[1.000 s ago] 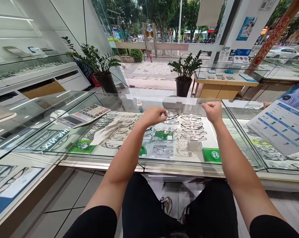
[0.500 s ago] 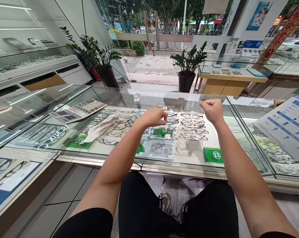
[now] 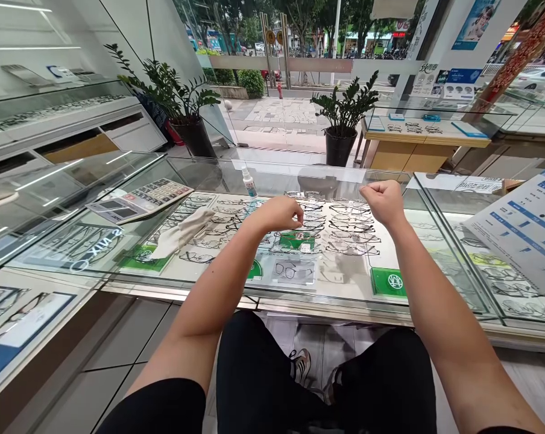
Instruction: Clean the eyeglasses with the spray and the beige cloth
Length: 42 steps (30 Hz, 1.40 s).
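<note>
My left hand [image 3: 279, 212] is held over the glass display counter [image 3: 227, 288], its fingers curled in and nothing visible in them. My right hand [image 3: 384, 204] forms a fist farther right, with no object showing; the two hands are apart. Below and between them, rows of eyeglasses [image 3: 351, 226] lie under the glass. A small white spray bottle [image 3: 249, 182] stands upright on the counter beyond my left hand. To the left lie a crumpled pale cloth [image 3: 184, 233] and a calculator [image 3: 141, 201]. Whether either hand touches the glass, I cannot tell.
A printed sheet [image 3: 521, 229] with blue bands stands at the right. Green cards [image 3: 387, 283] lie inside the case. Two potted plants [image 3: 340, 147] stand beyond the counter, before a street window. Another display table [image 3: 421, 141] is at the far right.
Both hands keep their closed shapes and almost the same places; my right hand has shifted very slightly left. The view has tilted a little. Nothing on the counter has visibly moved.
</note>
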Each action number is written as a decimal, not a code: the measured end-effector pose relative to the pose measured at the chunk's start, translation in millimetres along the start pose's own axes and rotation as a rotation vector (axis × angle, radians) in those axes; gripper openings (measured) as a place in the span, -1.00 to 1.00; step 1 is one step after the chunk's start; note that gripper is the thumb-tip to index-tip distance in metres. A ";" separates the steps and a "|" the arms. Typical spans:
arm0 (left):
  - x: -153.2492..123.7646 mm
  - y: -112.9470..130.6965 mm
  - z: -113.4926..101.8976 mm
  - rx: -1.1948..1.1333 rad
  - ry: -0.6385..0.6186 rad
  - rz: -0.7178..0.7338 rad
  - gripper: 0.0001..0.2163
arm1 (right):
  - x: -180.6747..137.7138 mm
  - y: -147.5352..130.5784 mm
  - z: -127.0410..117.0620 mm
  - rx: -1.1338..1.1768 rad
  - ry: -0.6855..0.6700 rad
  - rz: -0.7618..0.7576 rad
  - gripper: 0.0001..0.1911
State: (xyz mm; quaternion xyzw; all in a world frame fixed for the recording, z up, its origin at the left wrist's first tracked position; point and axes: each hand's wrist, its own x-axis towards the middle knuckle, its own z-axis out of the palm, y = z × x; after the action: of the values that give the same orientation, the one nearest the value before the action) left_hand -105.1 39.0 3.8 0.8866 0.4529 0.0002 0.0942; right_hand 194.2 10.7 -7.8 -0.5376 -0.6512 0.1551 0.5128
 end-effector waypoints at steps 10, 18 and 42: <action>4.5 1.5 3.6 0.031 -0.030 -0.019 -0.82 | -0.9 1.2 2.3 0.004 -0.026 0.016 -0.47; 4.5 2.2 3.5 0.044 -0.029 -0.020 -0.82 | -1.3 1.0 2.8 -0.003 -0.023 0.008 -0.47; 26.4 -7.3 21.3 0.079 0.159 -0.079 -0.76 | 0.2 2.4 4.4 -0.003 -0.047 0.033 -0.44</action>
State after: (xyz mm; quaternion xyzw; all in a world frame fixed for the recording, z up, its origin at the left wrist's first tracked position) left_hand -93.6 60.8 -20.6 0.8682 0.4933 0.0488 0.0227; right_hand 191.8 13.3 -11.4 -0.5452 -0.6544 0.1750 0.4939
